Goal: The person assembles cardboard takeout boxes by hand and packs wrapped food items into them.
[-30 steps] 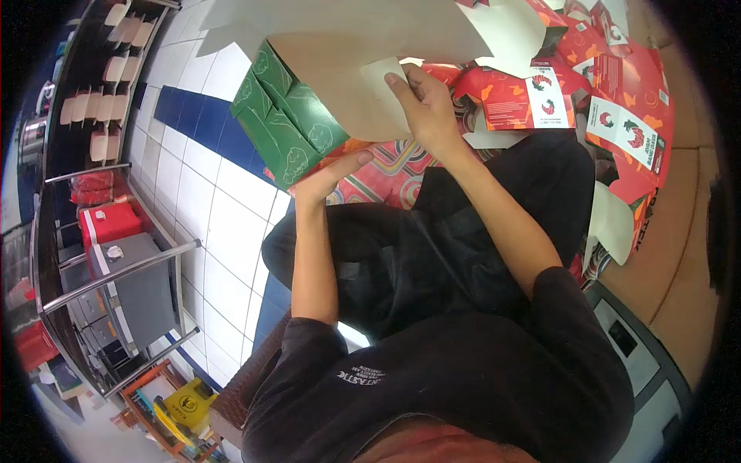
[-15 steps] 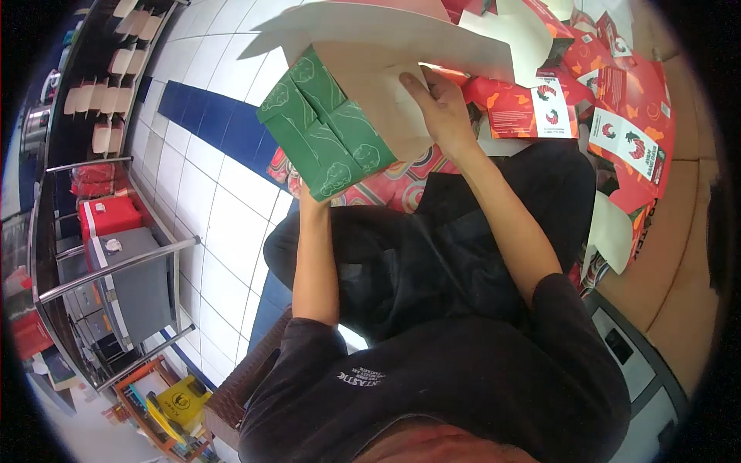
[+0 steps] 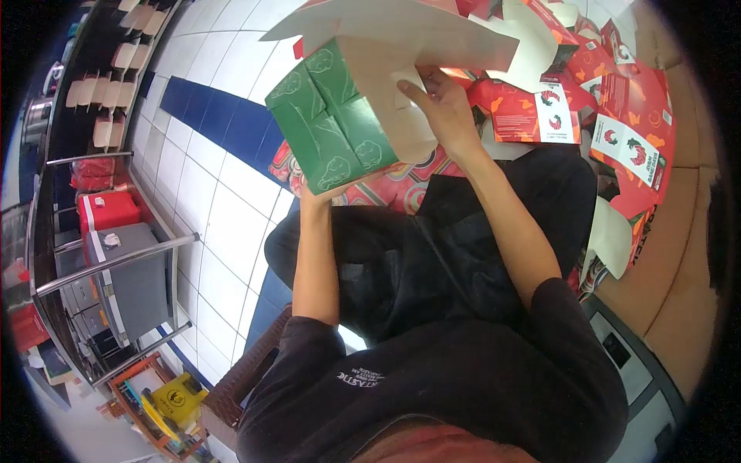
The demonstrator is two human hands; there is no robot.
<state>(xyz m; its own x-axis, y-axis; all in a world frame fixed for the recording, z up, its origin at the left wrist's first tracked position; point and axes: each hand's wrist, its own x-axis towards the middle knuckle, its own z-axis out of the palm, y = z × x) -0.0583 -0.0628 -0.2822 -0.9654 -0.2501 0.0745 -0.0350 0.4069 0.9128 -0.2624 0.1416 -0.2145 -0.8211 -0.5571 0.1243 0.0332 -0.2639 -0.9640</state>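
Note:
A cardboard food box (image 3: 328, 116), green with white line drawings outside and bare board inside, is held tilted in front of me. Its wide flaps stand unfolded above, and the green end panels are folded together. My left hand (image 3: 315, 199) supports the box from beneath and behind; its fingers are hidden by the green panel. At the right side, my right hand (image 3: 446, 112) grips a board wall, the thumb lying against the plain inner face and the fingers bent at the far side.
Red printed boxes (image 3: 629, 139), some partly folded, pile up to the right beside brown cardboard (image 3: 679, 193). Below the green box lies a patterned cushion (image 3: 386, 189). A metal-railed rack (image 3: 116, 266) with grey and red cases stands left. Folded boxes (image 3: 100, 92) line the upper-left shelf.
The box has shifted slightly right and up and turned a little. Both hands keep their hold, with the right thumb moved slightly on the inner wall.

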